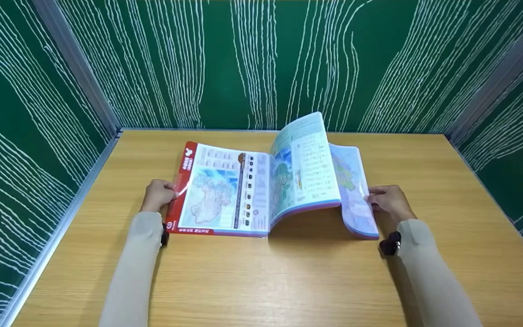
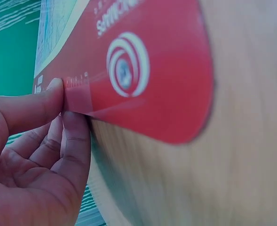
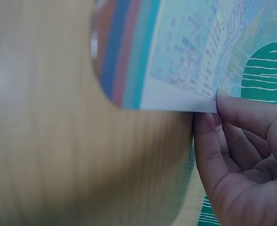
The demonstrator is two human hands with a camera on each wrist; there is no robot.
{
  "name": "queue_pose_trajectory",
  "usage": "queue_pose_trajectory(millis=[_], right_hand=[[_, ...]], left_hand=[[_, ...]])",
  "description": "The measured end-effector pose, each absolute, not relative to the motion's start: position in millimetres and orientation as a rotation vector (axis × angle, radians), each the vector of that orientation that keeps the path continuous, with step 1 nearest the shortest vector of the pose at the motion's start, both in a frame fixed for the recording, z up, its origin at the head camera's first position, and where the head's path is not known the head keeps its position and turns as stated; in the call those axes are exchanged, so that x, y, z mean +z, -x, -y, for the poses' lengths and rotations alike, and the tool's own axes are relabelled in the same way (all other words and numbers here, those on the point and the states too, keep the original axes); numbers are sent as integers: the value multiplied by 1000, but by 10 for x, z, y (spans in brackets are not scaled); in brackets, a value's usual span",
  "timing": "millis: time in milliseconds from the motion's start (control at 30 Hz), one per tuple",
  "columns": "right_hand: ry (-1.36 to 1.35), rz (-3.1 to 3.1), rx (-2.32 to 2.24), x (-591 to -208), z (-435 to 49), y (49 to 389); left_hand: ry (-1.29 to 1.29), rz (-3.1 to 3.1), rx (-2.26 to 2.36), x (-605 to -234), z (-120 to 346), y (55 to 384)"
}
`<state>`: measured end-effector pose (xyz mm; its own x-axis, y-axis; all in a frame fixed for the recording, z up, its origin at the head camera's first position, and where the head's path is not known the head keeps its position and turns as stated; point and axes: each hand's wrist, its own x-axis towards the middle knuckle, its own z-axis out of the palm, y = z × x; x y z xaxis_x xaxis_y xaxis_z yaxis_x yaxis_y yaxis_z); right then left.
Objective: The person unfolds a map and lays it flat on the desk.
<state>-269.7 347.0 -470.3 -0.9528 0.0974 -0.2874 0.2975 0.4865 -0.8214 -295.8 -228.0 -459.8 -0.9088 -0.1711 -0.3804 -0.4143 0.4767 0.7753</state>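
An open map booklet [image 1: 214, 195] with glossy, round-cornered sheets lies across the middle of the table. Its left page has a red border and a printed map. At the left edge, my left hand [image 1: 158, 195] pinches the red border [image 2: 176, 75] between thumb and fingers, as the left wrist view shows. My right hand [image 1: 391, 200] grips the right-hand sheets [image 1: 350, 177] by their outer edge; in the right wrist view thumb and fingers pinch that edge, with coloured strips [image 3: 129, 56] at the corner. Between the hands, other pages [image 1: 309, 168] stand curved up off the table, partly covering the right-hand sheets.
The wooden table [image 1: 270, 281] extends around the booklet on all sides. Green panels with white wavy lines [image 1: 252, 63] rise behind it and at both sides, joined by grey posts [image 1: 77, 59]. A dark device [image 1: 391, 244] sits at the right wrist.
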Motion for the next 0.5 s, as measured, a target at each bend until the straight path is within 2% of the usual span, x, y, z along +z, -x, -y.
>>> queue_pose_trajectory(millis=[500], right_hand=[[-424,-2540,-1420,-4682,-3499,2687]], left_hand=[[569,-2447,1384,-4594,2369,2944]])
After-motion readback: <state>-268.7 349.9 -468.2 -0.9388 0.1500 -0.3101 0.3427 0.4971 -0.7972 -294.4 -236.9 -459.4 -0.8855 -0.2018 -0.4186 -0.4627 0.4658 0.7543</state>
